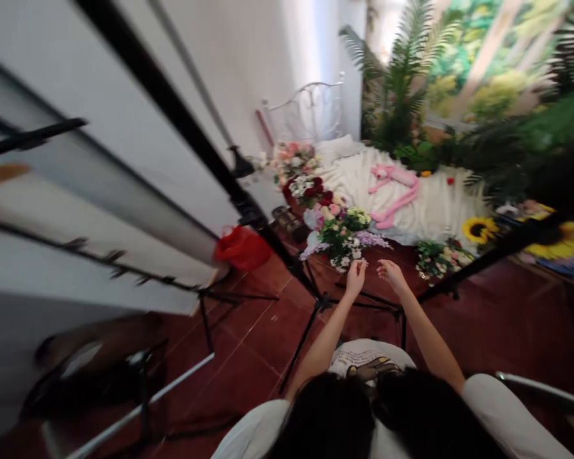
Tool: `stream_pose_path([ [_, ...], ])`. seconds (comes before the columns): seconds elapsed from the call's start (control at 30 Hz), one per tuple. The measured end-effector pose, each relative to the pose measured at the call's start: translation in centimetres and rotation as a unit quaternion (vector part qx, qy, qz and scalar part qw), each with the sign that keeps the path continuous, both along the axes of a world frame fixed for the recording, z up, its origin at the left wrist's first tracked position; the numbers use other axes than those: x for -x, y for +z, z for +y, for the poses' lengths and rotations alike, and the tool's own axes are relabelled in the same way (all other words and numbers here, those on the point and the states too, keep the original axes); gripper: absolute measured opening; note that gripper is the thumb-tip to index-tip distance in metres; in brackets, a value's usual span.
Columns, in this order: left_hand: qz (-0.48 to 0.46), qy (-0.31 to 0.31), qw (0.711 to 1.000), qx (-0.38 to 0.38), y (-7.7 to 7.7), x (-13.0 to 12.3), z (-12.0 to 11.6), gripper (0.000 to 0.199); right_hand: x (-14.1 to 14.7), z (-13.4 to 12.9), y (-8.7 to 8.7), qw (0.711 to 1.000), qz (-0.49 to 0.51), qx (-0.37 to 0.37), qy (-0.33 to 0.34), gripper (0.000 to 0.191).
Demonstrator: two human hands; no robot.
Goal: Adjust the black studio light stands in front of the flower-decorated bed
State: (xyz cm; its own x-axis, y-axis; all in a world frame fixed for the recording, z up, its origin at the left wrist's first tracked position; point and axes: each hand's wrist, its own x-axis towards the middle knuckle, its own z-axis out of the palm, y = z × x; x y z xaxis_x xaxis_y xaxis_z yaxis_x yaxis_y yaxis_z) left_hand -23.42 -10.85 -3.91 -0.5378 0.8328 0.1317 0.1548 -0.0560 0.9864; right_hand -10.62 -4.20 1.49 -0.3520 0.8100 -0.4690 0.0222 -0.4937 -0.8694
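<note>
My left hand (357,276) is raised in front of me, its fingers pinched together. What sits at the fingertips, if anything, is too small to make out. A little to its right, my right hand (390,274) is held at the same height with curled fingers drawn together, their tips turned toward the left hand. The two hands are apart. Just beyond them stands a flower arrangement (340,229) of white, pink and lilac blooms with green leaves. In the view, the hands lie over the floor and black stand legs.
Black stands (248,213) frame both sides, their legs spread over the red tiled floor (248,363). A red bag (244,248) lies left. Ahead is a bed with a cream cover (348,167), a pink plush toy (395,178) and sunflowers (480,230) near its right end.
</note>
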Motion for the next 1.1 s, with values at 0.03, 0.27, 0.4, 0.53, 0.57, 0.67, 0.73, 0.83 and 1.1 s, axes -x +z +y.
stream_pose_path([
  [0.03, 0.002, -0.040, 0.999, -0.002, 0.4, -1.5, 1.3, 0.032, -2.2, -0.1, -0.3, 0.999, -0.006, 0.003, -0.035, 0.009],
  [0.27, -0.009, -0.272, 0.962, -0.038, 3.4, -15.4, 6.3, 0.034, -15.9, -3.0, -0.8, 0.963, 0.011, 0.057, -0.264, 0.011],
  [0.4, -0.034, -0.326, 0.943, -0.053, 4.3, -21.0, 7.5, 0.041, -19.9, -4.7, 0.0, 0.950, 0.072, 0.074, -0.295, 0.027],
  [0.53, -0.013, -0.331, 0.944, -0.012, 4.3, -22.7, 8.6, 0.045, -20.9, -5.2, 0.7, 0.948, 0.148, 0.107, -0.259, 0.037],
  [0.57, -0.009, -0.333, 0.943, -0.009, 4.2, -22.8, 8.7, 0.045, -20.8, -5.1, 0.8, 0.946, 0.170, 0.118, -0.248, 0.039],
  [0.67, -0.007, -0.332, 0.943, -0.006, 4.1, -22.8, 9.0, 0.046, -20.5, -4.5, 1.0, 0.925, 0.262, 0.141, -0.235, 0.038],
  [0.73, -0.007, -0.327, 0.945, -0.007, 4.0, -22.9, 9.0, 0.046, -20.3, -4.1, 1.0, 0.911, 0.301, 0.140, -0.244, 0.033],
  [0.83, -0.008, -0.316, 0.949, -0.012, 3.6, -22.9, 9.1, 0.046, -20.2, -3.7, 0.9, 0.932, 0.226, 0.077, -0.272, 0.020],
  [1.1, -0.007, -0.313, 0.949, -0.034, 1.7, -22.9, 9.3, 0.051, -22.9, -4.0, 3.7, 0.891, -0.293, -0.301, -0.175, 0.027],
])
